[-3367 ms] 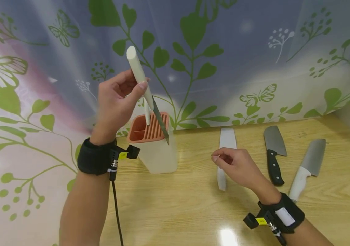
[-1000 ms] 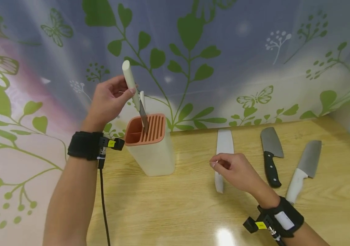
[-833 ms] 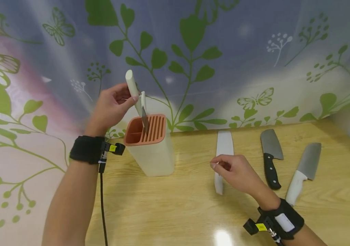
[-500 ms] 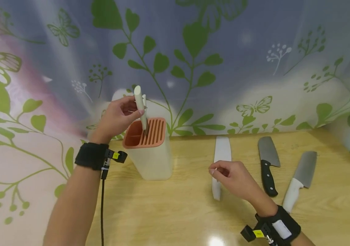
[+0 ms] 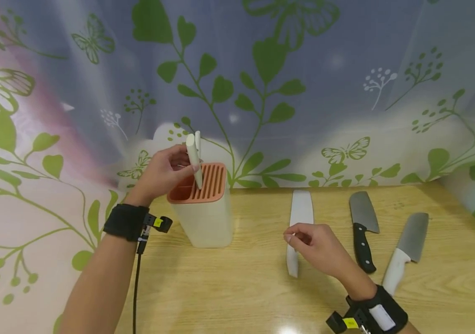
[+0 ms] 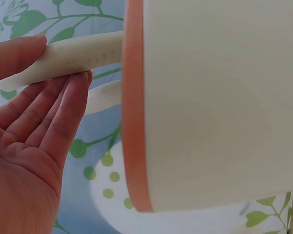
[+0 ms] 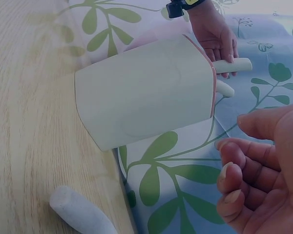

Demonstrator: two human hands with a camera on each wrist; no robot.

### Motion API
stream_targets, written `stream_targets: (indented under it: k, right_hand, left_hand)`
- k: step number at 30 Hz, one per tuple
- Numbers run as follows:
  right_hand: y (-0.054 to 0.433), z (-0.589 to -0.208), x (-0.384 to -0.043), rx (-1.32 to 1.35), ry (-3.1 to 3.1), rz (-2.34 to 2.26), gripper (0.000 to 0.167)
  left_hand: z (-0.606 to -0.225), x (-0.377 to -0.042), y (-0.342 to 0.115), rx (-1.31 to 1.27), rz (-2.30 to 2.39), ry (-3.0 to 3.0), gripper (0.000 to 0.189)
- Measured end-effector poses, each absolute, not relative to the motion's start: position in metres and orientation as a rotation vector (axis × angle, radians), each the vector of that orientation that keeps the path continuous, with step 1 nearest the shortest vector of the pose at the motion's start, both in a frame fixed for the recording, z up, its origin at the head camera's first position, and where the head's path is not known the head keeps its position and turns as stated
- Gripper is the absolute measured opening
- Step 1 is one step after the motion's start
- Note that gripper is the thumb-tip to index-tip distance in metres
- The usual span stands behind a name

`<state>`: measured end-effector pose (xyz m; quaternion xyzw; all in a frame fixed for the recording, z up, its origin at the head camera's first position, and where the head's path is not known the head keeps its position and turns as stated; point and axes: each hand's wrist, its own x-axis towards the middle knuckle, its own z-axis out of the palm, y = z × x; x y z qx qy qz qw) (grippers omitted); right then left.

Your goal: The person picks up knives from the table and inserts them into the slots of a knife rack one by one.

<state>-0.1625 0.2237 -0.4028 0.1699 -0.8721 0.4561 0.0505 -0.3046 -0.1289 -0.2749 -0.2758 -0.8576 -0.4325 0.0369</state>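
Observation:
My left hand [image 5: 163, 170] pinches the cream handle of a knife [image 5: 194, 154] between thumb and fingers. The knife stands in a slot of the knife block [image 5: 208, 225], its blade hidden inside. The block is cream with an orange slotted top. Just behind, a second cream-handled knife [image 5: 197, 137] is in the block; in the left wrist view its handle [image 6: 103, 96] shows below the held one. My right hand [image 5: 321, 243] hangs loosely curled with nothing in it, over a white knife [image 5: 302, 206] lying on the table and partly covering it from view.
Right of my right hand, a cleaver with a black handle [image 5: 362, 246] and a broad knife with a white handle [image 5: 395, 271] lie on the wooden table [image 5: 237, 292]. A leaf-patterned curtain [image 5: 325, 93] hangs behind the table. A black cable [image 5: 137, 283] runs down from my left wrist.
My left hand has brought the knife over the block and lowered it, so its blade has gone into a slot up to the handle. The right hand stays over the white knife.

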Motion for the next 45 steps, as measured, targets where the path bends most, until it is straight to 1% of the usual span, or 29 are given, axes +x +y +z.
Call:
stream_targets:
  k: [15,22,30,36,40,45]
  right_hand:
    - [0.223,-0.405,-0.162,0.532,-2.656,1.38,0.018]
    - [0.226,-0.41,-0.159,0.506,-2.66,1.389,0.017]
    - [0.225,-0.406,-0.163,0.571,-2.636,1.404,0.015]
    - [0.234,-0.397,-0.163,0.551,-2.665,1.332,0.015]
    - [0.254,-0.394,-0.159,0.486,-2.694,1.252,0.016]
    - [0.292,-0.393,-0.149,0.399,-2.779,1.096,0.022]
  left_hand:
    - [-0.278,-0.305,-0.127,-0.798,-1.274,-2.661,0.053]
    - [-0.28,-0.309,-0.121,-0.834,-1.215,-2.692,0.056]
    - [-0.281,-0.306,-0.128,-0.782,-1.202,-2.735,0.066]
    - [-0.282,-0.301,-0.137,-0.787,-1.195,-2.668,0.059]
    - [-0.282,-0.296,-0.143,-0.798,-1.167,-2.598,0.048]
    - [-0.283,-0.279,-0.147,-0.77,-1.091,-2.432,0.03]
